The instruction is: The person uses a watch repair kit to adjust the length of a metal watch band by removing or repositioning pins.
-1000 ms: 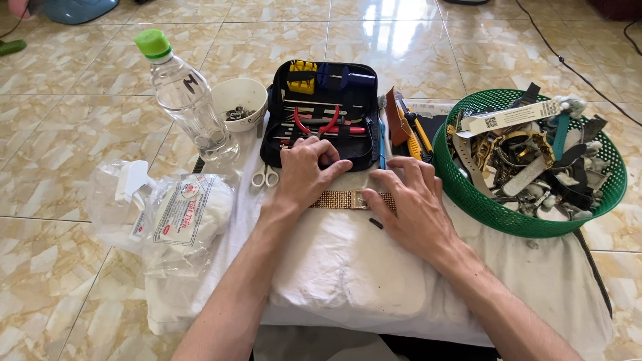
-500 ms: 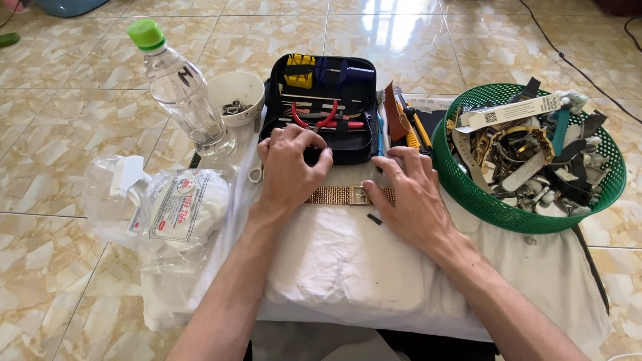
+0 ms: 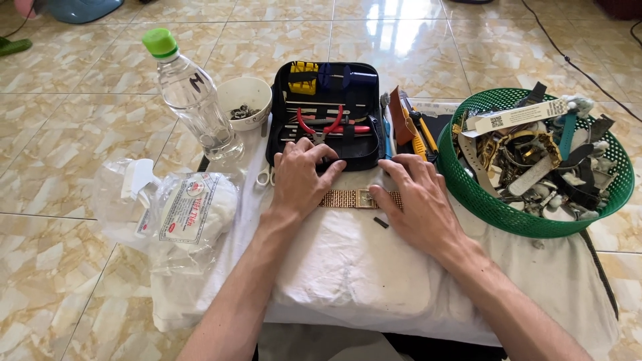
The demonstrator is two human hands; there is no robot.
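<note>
A gold mesh watch band (image 3: pixel 353 198) lies flat on a white cloth (image 3: pixel 348 267) over a low table. My left hand (image 3: pixel 299 179) rests at the band's left end. Its fingers are bent over the front edge of an open black tool case (image 3: pixel 329 110), close to red-handled pliers (image 3: pixel 326 125). My right hand (image 3: pixel 416 200) lies flat with spread fingers on the band's right end, thumb beside the clasp. A small black piece (image 3: pixel 380 222) sits on the cloth just below the band. Neither hand grips anything that I can see.
A green basket (image 3: pixel 481 194) full of watches and straps stands at the right. A plastic bottle (image 3: pixel 194 100) and a white bowl (image 3: pixel 246 100) of small parts stand at the left, with a clear bag of white packets (image 3: pixel 180 210) and small scissors (image 3: pixel 264 176). Tiled floor surrounds the table.
Both hands stay on the watch band. My left fingers have shifted slightly along the case's front edge, and the view has moved a little.
</note>
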